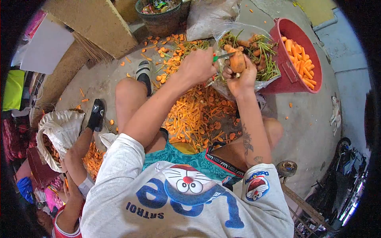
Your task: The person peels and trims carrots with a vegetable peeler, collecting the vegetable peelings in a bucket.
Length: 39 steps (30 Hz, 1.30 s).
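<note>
My left hand [199,65] is closed around the green handle of a knife [216,58], its blade against a carrot [237,62]. My right hand [245,77] grips this thick, stubby carrot from below, fingers wrapped round it. Just behind my hands stands a clear plastic bag [274,76] of unpeeled carrots with green stems [270,49]. To its right a red bucket [279,43] holds orange peeled carrots [299,59]. Below my hands, orange carrot peelings and cut ends [194,115] lie heaped on the floor between my legs.
A dark bin [160,23] with rubbish and a white sack [208,20] stand at the back. At left, another person's hand [71,190] is near an open sack [59,131] and more peelings [93,158]. A motorcycle [345,182] is at right, near a small animal [335,113].
</note>
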Motion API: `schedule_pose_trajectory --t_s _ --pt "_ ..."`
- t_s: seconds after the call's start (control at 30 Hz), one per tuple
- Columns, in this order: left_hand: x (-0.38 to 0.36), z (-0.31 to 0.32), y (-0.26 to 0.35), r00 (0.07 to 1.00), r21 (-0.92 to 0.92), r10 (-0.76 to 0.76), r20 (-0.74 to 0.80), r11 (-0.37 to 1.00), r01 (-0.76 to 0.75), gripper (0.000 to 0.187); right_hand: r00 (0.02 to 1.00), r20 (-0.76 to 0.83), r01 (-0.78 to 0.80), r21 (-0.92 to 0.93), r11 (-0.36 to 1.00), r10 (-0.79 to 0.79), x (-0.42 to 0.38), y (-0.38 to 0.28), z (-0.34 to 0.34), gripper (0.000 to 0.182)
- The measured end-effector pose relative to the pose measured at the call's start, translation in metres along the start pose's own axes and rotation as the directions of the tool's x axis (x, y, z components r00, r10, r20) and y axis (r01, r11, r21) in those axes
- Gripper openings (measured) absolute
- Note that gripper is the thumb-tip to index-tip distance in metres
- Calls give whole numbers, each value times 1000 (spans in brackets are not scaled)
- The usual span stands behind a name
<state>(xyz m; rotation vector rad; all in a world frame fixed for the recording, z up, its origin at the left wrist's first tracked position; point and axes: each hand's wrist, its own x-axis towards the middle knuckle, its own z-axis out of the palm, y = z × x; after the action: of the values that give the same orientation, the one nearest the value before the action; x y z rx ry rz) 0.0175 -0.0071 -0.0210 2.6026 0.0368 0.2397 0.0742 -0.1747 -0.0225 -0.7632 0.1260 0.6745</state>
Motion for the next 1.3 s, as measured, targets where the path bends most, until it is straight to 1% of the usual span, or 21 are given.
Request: schedule_pose_trajectory --t_s 0.03,0.17,0.33,0.4,0.43,0.47,0.53,0.57,0.6,0.67,0.7,0.73,0.8,0.83,0.87,0.93,1.0,1.03,1.1,1.2,1.3 --pt "0 0 1 1000 0 -2 1 1000 2 34 995 -93 30 -45 999 -34 -3 2 7 38" --pt "1 1 10 999 -32 -38 37 999 39 28 998 -52 -37 -13 999 36 -4 4 3 40" --pt "2 12 1 999 -24 -14 43 1000 15 32 995 -82 -64 -168 984 50 -14 5 14 42" --pt "15 26 -42 977 -31 9 211 1000 -3 30 999 -31 -24 -235 972 17 -13 5 2 40" --pt "18 20 -45 944 7 -169 285 985 174 28 999 26 29 -304 952 -22 -12 2 5 38" --pt "21 17 -45 947 -1 -170 272 984 178 28 999 33 31 -317 948 -22 -11 -2 7 38" --pt "16 7 -34 954 34 -151 260 989 147 50 991 -81 73 -332 940 -106 -17 -4 7 35" --pt "10 0 -18 991 -51 -92 101 994 97 26 991 -63 90 -341 936 -119 -7 -7 -9 35" --pt "3 -10 -3 990 -43 -78 118 996 83 26 989 -77 96 -324 941 -128 -2 -5 -16 35" --pt "-5 -25 18 993 -99 -70 95 992 80 26 915 -82 255 -642 723 -395 11 -2 -26 33" --pt "-4 -21 18 993 -102 -73 95 991 82 26 802 142 412 -834 367 -580 25 4 -44 31" --pt "-3 -17 16 993 -141 -59 105 987 74 28 806 146 412 -835 365 -574 23 6 -38 31" --pt "-1 -9 0 992 -178 -56 115 981 76 29 820 120 456 -728 512 -559 7 15 -17 29" --pt "9 -6 -18 962 -122 -96 255 984 131 32 881 85 411 -623 665 -465 5 13 -21 28" --pt "16 -6 -28 914 -64 -136 383 983 173 35 880 94 417 -626 659 -466 0 8 -9 28" --pt "16 -5 -37 958 -142 -59 282 985 102 37 959 -56 241 -356 903 -278 -12 -3 8 27" --pt "16 -13 -46 999 -483 50 6 875 -41 32 940 1 321 -344 882 -342 -2 -13 -7 32" --pt "18 -18 -52 998 -483 54 16 875 -40 32 932 12 333 -419 845 -362 1 -19 -13 35" --pt "25 -29 -62 984 -703 -53 -170 706 -84 26 930 25 336 -455 825 -366 3 -28 -16 36" --pt "19 -42 -40 974 -771 -152 -168 636 -34 22 971 86 241 -324 915 -225 5 -26 -30 33" --pt "9 -18 -15 959 -751 -28 -282 628 -202 18 977 -26 201 -233 951 -212 -5 -12 -2 30"
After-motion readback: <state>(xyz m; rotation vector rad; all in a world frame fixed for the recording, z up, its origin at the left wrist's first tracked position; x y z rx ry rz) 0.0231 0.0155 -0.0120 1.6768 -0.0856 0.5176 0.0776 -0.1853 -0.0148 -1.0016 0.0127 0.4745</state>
